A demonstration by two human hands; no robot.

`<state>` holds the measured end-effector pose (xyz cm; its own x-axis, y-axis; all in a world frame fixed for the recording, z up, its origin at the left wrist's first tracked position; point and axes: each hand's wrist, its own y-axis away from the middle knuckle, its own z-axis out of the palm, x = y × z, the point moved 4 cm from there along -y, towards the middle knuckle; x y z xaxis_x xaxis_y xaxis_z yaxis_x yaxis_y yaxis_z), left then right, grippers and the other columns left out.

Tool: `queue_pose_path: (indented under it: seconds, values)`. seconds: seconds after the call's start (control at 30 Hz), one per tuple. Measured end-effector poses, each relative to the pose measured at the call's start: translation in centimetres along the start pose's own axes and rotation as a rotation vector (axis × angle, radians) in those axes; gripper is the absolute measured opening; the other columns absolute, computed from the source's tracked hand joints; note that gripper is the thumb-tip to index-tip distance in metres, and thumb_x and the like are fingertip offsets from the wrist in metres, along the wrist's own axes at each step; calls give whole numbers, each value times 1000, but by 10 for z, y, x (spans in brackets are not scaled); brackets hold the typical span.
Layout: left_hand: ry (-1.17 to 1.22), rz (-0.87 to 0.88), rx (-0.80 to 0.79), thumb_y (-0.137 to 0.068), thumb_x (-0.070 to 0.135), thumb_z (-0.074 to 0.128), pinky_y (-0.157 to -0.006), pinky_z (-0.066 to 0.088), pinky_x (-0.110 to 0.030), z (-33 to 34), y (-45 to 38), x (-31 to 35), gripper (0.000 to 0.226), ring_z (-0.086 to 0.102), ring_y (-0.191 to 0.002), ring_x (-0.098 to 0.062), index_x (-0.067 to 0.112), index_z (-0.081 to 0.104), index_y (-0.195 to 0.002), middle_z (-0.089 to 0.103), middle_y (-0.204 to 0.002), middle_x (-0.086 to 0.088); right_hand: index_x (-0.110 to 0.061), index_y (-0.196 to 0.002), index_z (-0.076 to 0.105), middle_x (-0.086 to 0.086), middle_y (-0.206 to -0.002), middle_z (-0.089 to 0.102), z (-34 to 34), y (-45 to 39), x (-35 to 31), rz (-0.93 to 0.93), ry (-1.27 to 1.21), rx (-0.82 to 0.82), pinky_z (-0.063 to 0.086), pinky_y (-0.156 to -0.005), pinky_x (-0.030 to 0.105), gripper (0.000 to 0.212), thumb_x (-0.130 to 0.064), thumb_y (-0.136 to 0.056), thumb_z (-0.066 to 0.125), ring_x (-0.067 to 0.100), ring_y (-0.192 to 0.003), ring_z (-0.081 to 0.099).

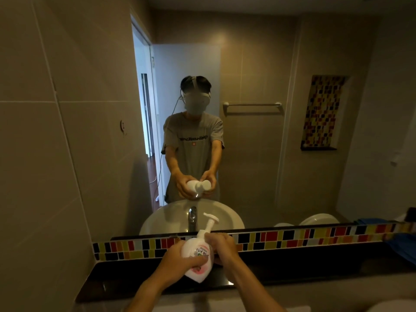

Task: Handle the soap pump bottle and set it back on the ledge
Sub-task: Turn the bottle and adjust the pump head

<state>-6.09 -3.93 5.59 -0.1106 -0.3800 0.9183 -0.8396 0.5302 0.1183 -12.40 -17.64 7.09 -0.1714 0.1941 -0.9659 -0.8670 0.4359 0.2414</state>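
A white and pink soap pump bottle [198,255] with a white pump head is held in the air in front of the mirror, tilted with its pump pointing up and away. My left hand [177,261] wraps around the bottle's lower body from the left. My right hand [222,246] grips the upper right side near the neck. The dark ledge [292,264] runs below the bottle, under a strip of coloured mosaic tiles [292,238]. The bottle's base is clear of the ledge.
A large mirror [247,109] reflects a person holding the bottle, a chrome tap and a white basin. A blue cloth [403,246] lies on the ledge at the far right. A beige tiled wall [56,154] closes the left side.
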Motion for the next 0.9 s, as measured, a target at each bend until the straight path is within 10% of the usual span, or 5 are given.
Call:
queue_pose_path:
  seconds: [0.1, 0.27, 0.57, 0.77, 0.9]
  values:
    - [27, -47, -110, -61, 40, 87, -86, 61, -41, 3, 4, 3, 60, 71, -92, -18, 25, 61, -112, 71, -105, -3, -6, -110, 64, 22, -105, 75, 2, -3, 1, 0, -30, -107, 62, -78, 42, 28, -22, -88, 70, 28, -86, 75]
    - [-170, 25, 166, -62, 42, 86, -67, 52, -18, 12, 10, 11, 59, 63, -91, -9, 27, 54, -109, 63, -103, 7, -17, -104, 64, 9, -107, 71, 10, -6, 7, -15, 60, 1, 59, -91, 41, 21, -31, -90, 69, 25, -100, 70]
    - [214, -109, -79, -73, 23, 82, -76, 57, -34, 20, 10, 7, 43, 71, -95, -26, 14, 65, -111, 73, -102, -10, 1, -106, 64, 18, -90, 73, 0, -9, 2, 59, -88, -76, 60, -76, 44, 29, -19, -86, 71, 31, -82, 72]
    - [-44, 1, 242, -68, 30, 86, -64, 45, -14, 22, 15, 15, 56, 62, -94, -12, 22, 55, -113, 63, -105, 2, -12, -113, 60, 11, -106, 69, 11, -4, 5, 53, 23, -24, 54, -70, 31, 28, -27, -90, 66, 24, -95, 68]
    - [328, -155, -33, -67, 22, 85, -76, 57, -39, 22, 14, 11, 58, 68, -95, -28, 12, 59, -117, 69, -104, -13, -5, -109, 59, 19, -100, 71, 8, -4, 1, 77, -113, -92, 57, -76, 39, 28, -24, -88, 63, 33, -88, 71]
